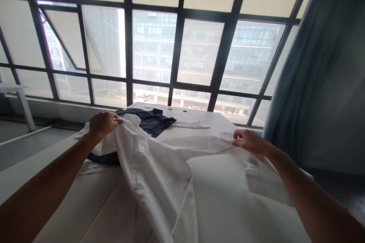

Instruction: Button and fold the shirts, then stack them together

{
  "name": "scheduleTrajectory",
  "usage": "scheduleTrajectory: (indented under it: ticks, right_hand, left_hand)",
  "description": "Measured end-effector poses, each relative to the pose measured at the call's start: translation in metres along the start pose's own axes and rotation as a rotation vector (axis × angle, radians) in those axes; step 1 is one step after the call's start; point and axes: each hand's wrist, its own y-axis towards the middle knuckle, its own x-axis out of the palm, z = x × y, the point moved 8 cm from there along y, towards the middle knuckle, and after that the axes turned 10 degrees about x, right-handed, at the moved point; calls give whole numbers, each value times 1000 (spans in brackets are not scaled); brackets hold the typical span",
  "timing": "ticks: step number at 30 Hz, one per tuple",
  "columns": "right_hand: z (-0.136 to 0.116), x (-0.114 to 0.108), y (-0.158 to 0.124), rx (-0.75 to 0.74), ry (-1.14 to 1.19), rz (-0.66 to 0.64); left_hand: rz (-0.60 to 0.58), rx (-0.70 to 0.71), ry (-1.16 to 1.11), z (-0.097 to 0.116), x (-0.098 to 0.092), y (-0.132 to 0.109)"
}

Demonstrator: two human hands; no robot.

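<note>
A white shirt (159, 171) hangs stretched between my two hands above a white table (216, 197). My left hand (102, 124) is closed in a fist round the shirt's upper edge at the left. My right hand (249, 140) pinches the cloth at the right, fingers pressed together. The shirt's body drapes down toward me over the tabletop.
A dark blue garment (151, 119) lies crumpled at the table's far end, with another white cloth (191, 124) beside it. Large dark-framed windows (176, 53) fill the wall behind. A blue-grey curtain (322, 76) hangs at the right. A white table leg (25, 110) stands at the far left.
</note>
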Motion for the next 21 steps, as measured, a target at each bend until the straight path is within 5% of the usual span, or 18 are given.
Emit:
scheduleTrajectory:
  ticks: [5, 8, 11, 13, 16, 21]
  right_hand:
    - [58, -68, 36, 257, -210, 170]
    - [74, -106, 50, 480, -211, 450]
    - [65, -109, 56, 647, -163, 590]
    - [42, -87, 59, 625, -129, 521]
    - [-12, -19, 57, 356, -74, 237]
    - [-95, 101, -7, -223, 12, -242]
  left_hand:
    - [67, 15, -88, 13, -7, 46]
    - [113, 47, -210, 59, 1, 76]
    - [-47, 21, -365, 114, 35, 93]
    - [-82, 48, -380, 146, 53, 92]
    - [-97, 270, -285, 189, 74, 65]
    - [-462, 726, -173, 225, 131, -36]
